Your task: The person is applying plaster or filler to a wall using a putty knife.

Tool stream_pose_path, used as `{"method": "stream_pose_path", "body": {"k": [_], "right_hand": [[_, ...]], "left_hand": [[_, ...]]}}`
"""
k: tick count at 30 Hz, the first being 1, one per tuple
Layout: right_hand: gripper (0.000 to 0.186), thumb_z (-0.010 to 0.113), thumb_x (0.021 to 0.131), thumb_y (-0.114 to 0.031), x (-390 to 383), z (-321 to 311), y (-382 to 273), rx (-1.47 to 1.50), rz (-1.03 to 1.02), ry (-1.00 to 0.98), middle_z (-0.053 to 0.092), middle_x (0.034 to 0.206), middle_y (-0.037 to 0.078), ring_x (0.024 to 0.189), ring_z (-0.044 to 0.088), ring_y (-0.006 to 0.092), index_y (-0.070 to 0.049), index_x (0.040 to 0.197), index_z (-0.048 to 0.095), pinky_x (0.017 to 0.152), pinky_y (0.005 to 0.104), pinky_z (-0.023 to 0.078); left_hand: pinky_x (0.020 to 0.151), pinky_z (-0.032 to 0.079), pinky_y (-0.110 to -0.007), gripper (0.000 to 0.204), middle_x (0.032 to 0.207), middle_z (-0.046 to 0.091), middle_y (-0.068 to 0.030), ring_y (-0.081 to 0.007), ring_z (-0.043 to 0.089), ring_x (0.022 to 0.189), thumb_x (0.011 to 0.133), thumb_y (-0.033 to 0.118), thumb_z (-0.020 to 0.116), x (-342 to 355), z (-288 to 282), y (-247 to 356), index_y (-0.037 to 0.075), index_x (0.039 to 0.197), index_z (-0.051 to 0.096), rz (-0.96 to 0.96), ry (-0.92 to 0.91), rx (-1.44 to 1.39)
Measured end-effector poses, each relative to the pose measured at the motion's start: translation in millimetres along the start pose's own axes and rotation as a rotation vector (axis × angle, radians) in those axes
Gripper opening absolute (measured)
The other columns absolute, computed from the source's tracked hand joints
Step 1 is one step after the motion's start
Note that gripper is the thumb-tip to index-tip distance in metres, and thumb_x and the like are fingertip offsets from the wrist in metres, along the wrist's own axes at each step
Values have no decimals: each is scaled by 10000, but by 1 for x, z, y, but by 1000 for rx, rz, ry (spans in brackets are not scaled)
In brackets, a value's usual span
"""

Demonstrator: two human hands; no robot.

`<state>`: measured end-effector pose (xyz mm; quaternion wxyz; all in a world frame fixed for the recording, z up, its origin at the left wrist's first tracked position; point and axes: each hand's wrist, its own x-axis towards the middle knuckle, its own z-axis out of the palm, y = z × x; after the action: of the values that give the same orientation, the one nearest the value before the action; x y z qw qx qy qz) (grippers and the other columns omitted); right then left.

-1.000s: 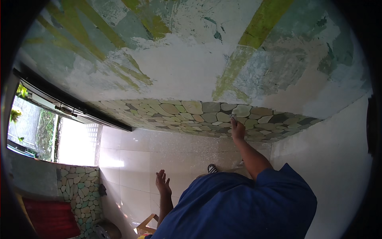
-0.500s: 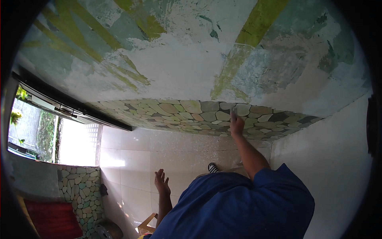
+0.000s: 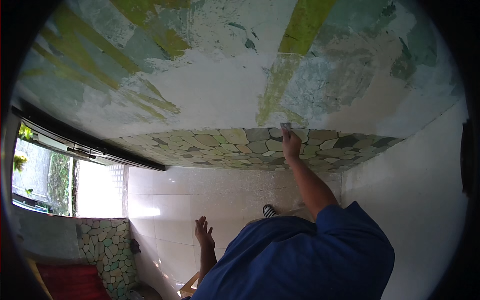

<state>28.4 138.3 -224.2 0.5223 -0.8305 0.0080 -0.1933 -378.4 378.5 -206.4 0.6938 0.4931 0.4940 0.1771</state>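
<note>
My right hand [image 3: 292,145] is closed around a small scraper [image 3: 285,126] with a short greyish blade. The blade is at the lower edge of the patchy painted wall [image 3: 215,85], just above the band of flat stone cladding [image 3: 225,145]. Whether the blade touches the surface I cannot tell. That wall shows white, grey-green and yellow-green patches with rough, worn edges. Well away from it, my left hand [image 3: 204,234] hangs over the floor with fingers apart, holding nothing.
Pale floor tiles [image 3: 170,210] carry scattered white specks near the wall's foot. A plain white wall [image 3: 400,200] rises at right. On the left are a dark-framed opening [image 3: 95,145], another stone-clad section [image 3: 107,245] and a red cloth [image 3: 70,280]. A wooden piece [image 3: 189,286] shows below my left hand.
My right hand has moved up and slightly left with the scraper, from the stone band to the painted wall's lower edge. The view has shifted a little; my left hand stays open.
</note>
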Motion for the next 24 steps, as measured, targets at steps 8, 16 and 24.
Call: {"method": "stream_pose_path", "body": {"k": [8, 16, 24], "right_hand": [[420, 574, 889, -377, -42, -17, 30, -26, 82, -140, 558, 611, 205, 578, 565, 369, 16, 747, 613, 535, 414, 419], [376, 568, 893, -368, 0, 3, -11, -45, 28, -154, 596, 686, 210, 658, 603, 370, -3, 832, 640, 565, 404, 443], [393, 576, 887, -367, -35, -12, 5, 104, -234, 97, 578, 668, 202, 633, 576, 373, -1, 744, 585, 559, 442, 408]], "left_hand": [[1019, 278, -517, 628, 1362, 441, -111, -310, 314, 1322, 906, 565, 429, -2, -7, -1, 71, 1293, 456, 2, 14, -5], [1020, 268, -523, 628, 1365, 439, -110, -310, 303, 1329, 910, 562, 421, -7, -10, 2, 74, 1305, 443, 6, 8, 14], [1027, 265, -516, 629, 1372, 429, -113, -312, 297, 1333, 914, 557, 415, -6, -11, 8, 72, 1314, 433, 17, 16, 1]]}}
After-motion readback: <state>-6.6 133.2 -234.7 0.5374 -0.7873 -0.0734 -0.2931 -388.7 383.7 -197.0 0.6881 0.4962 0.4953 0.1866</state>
